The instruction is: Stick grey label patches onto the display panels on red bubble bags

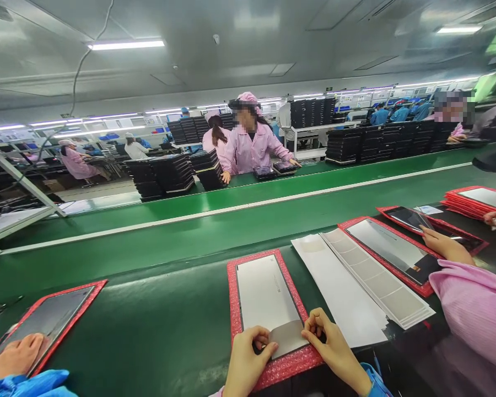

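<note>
A silver-backed display panel [268, 292] lies on a red bubble-wrap sheet [291, 366] in front of me. Over the panel's near end is a grey rectangular sticker [288, 337]. My left hand [250, 355] pinches its left edge between thumb and fingers. At its right edge, my right hand [331, 344] is also closed in a pinch. The sticker bows slightly between the hands; whether its underside touches the panel I cannot tell. Just right of the panel lie white sheets [339, 284] and a sheet of grey stickers [372, 270].
A co-worker's hand [19, 353] rests on another panel at left. At right, a pink-sleeved co-worker's hand [448, 245] is by a dark panel, beyond a silver panel [388, 242] on red wrap. Across the green conveyor belt [190, 229], a person stands beside stacked black trays [161, 173].
</note>
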`<state>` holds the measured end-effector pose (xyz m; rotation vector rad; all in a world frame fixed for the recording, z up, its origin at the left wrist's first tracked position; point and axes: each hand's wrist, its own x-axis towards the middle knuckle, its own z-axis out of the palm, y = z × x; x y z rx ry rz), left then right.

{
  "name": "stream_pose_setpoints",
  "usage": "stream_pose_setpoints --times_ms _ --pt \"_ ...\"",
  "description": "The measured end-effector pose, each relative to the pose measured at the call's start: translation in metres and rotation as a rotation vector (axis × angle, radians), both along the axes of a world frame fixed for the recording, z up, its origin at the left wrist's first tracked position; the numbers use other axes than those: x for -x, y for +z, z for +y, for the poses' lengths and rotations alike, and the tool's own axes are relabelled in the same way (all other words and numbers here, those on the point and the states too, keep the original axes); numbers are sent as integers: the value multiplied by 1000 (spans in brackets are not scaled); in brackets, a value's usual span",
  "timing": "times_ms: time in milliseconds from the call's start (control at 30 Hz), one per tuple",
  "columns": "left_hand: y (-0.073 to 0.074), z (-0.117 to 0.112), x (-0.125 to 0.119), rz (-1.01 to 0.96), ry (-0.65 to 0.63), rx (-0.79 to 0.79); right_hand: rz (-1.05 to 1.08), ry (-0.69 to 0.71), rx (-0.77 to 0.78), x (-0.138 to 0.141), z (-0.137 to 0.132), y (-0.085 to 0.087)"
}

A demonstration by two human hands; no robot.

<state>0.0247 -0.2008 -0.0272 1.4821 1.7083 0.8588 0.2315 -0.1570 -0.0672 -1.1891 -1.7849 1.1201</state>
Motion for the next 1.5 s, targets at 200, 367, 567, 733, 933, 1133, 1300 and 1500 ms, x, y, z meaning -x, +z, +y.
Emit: stream_pose_setpoints --times_ms 200,367,567,733,933,1133,1300,1500 --pt "-2 0 0 -12 -1 1 -13 0 4 -1 -1 0" --pt "-3 1 1 4 7 6 -24 2 -3 -1 0 -2" --pt "-2 0 1 13 3 -4 -14 2 -38 -1 1 -3" --pt "-4 0 1 11 4 1 -21 1 -58 0 1 -2" --pt "0 -2 4 125 -36 -32 -124 15 -136 -2 0 -9" --pt "-18 -14 6 482 76 -352 -393 -175 -519 -1 -6 -13" --pt "-80 -24 -18 914 -62 -838 -728 37 -1055 23 -23 -12" --pt "-117 -21 -20 1125 167 -883 -936 -113 -1210 24 -27 -23"
